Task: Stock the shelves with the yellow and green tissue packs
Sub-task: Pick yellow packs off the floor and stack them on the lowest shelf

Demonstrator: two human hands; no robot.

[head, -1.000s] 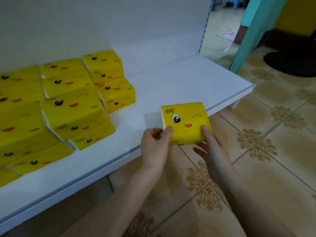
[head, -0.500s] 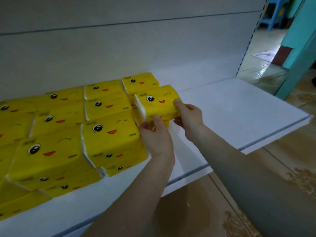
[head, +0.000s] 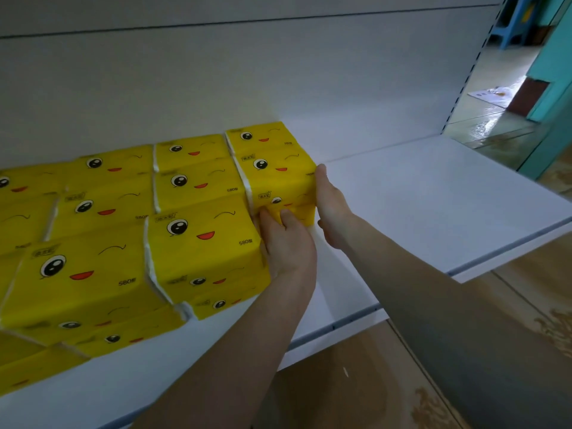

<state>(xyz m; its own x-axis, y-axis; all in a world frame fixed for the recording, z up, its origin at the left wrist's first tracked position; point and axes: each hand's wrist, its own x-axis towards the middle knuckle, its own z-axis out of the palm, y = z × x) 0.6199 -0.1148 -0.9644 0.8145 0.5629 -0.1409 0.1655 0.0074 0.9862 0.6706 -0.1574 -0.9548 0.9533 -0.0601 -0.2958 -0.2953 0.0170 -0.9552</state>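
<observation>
While the left hand (head: 288, 243) is pressing bent fingers against the near face of the end stack, the right hand (head: 329, 202) is lying flat and open along its right side, thumb up at the top corner; whether the left is gripping or only pushing, I cannot tell. The pack (head: 275, 173) is sitting on top of a lower pack (head: 272, 200), at the right end of the second row from the far wall, touching the rows (head: 192, 184) of yellow packs to its left. The shelf (head: 418, 205) is running on bare to the right. To my eye the placing is nearly finished, and the risk is lying on that open right side: nothing is bracing the stack there, so the soft top pack may be slipping or tipping rightward once the flat hand is leaving. A hard push from the near side could also be skewing the lower pack out of line. No green packs are showing.
</observation>
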